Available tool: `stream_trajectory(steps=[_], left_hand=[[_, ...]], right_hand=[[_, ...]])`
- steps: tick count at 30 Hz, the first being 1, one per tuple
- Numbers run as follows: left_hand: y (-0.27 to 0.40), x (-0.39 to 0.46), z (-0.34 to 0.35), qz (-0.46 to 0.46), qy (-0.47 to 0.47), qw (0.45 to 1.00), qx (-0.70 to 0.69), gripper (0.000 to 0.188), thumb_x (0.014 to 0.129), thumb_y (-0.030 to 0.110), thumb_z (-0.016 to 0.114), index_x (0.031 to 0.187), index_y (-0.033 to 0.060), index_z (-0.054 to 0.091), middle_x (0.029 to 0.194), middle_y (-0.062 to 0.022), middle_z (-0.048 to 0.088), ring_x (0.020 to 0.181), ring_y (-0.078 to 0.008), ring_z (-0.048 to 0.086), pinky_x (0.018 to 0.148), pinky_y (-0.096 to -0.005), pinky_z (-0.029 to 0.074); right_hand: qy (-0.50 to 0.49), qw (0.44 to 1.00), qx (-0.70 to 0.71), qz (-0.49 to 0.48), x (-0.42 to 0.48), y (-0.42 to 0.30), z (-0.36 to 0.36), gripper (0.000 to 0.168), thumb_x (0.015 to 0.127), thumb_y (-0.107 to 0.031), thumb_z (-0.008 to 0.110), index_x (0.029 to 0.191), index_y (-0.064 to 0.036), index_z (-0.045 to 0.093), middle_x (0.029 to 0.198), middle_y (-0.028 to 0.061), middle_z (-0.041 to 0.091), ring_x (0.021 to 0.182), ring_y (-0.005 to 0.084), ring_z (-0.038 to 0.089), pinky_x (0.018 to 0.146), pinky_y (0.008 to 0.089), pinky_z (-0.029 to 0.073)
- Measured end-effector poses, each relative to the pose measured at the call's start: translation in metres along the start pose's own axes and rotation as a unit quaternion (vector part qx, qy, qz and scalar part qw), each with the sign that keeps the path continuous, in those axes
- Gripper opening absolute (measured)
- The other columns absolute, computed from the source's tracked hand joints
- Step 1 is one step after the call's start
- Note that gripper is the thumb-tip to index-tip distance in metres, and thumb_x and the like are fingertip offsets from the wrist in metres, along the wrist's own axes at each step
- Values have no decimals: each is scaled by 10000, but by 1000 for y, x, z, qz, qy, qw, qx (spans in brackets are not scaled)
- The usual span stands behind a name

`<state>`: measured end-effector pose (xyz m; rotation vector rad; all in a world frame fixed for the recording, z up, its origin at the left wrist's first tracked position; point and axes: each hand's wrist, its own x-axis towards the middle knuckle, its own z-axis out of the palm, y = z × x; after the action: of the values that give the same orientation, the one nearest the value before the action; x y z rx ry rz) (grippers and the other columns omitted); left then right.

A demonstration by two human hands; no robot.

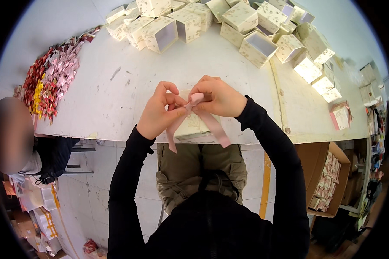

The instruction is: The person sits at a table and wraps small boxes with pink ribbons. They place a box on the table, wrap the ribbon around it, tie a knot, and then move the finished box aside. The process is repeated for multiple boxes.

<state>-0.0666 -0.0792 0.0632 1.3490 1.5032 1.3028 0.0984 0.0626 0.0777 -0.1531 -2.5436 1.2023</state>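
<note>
A cream gift box (pixel 194 126) with a gold leaf print lies at the table's front edge, right before me. Over it runs a pink satin ribbon (pixel 215 128), with one loose tail hanging to the left and a wider one to the right. My left hand (pixel 162 110) pinches the ribbon at its crossing between thumb and fingers. Just right of that, my right hand (pixel 218 97) grips a pink loop against the same crossing. Both hands sit above the box, and my fingers hide part of the knot.
Cream printed boxes (pixel 188 22), several open-ended, are heaped along the far side. Wrapped sweets (pixel 52 77) lie far left, beside a seated person (pixel 48 158). One ribboned box (pixel 340 116) stands at right; below it, a cardboard carton (pixel 338 191) holds more.
</note>
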Motion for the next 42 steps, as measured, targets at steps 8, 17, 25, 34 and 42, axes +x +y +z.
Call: stream_trajectory(steps=[8,17,25,34,42], left_hand=[[15,-3,1,-7,-21,998,56,323,777,19,667,978,57,417,779,-36,650,666,-79,498,634,-225,410],[7,-14,53,28,263,943,200,140,853,71,573,987,38,547,781,-89,616,727,-238,559,669,-338,468],[-5,-19,70,85,311,889,325,165,830,48,556,990,40,596,1097,-124,499,973,-316,443,824,-375,426],[2,-16,60,-10,280,944,171,73,811,75,588,869,43,619,968,-90,562,989,-293,437,832,-369,414],[0,-16,67,50,396,864,306,46,811,93,569,805,48,572,830,-76,595,731,-251,579,643,-355,477]], right_hand=[[176,973,-139,-54,-5,-9,31,129,729,-36,616,815,-82,531,770,52,595,765,278,568,741,369,432],[295,921,-246,-63,-7,-6,47,133,718,-70,668,786,-63,554,724,69,567,642,271,571,595,361,444],[314,925,-214,-23,-8,-8,50,104,729,-73,674,772,-71,580,724,75,564,616,251,584,558,340,454],[229,972,-52,30,-10,0,37,141,756,-146,678,852,-47,646,770,74,618,687,236,596,642,330,471],[313,939,-140,28,-27,-8,34,144,783,-218,678,728,-85,672,669,2,619,680,202,553,696,352,394]])
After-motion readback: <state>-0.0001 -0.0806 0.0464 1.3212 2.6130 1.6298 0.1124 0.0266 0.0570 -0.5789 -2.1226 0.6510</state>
